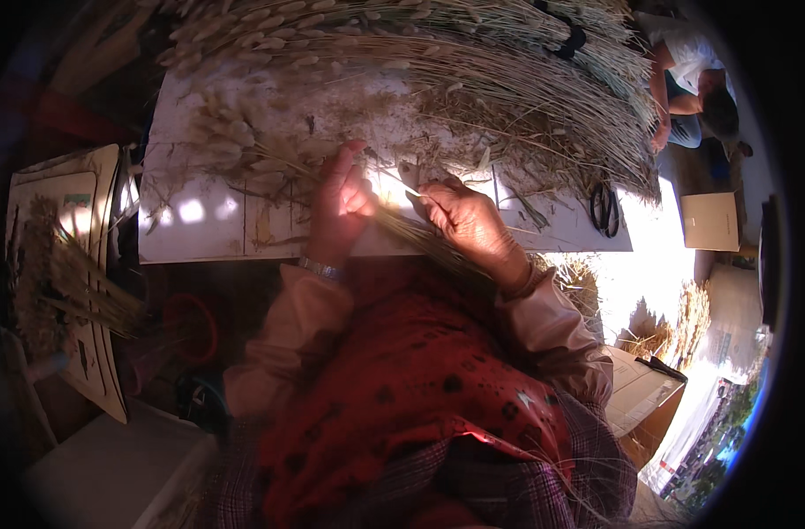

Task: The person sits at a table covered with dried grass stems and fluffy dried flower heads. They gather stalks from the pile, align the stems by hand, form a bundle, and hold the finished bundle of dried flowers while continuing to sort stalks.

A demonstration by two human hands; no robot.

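Observation:
My left hand (345,198) is closed around a small bundle of dried grass stems (416,235), whose fluffy seed heads point to the left over the white tabletop (280,228). The stem ends run to the right, passing beneath my right hand (465,215). Between the thumb and fingers of my right hand is a thin pale stem (396,180), slanting up towards the left hand. Beyond both hands lies a large pile of dried bunny-tail grass (508,73) with long stems. Black-handled scissors (603,210) lie near the table's right end.
Stem scraps and loose leaves (535,142) litter the table. Cardboard (101,198) at the left bears more grass bunches (88,278). A cardboard box (644,390) stands at the lower right, another box (710,221) farther off. At the upper right a person (690,79) bends forward.

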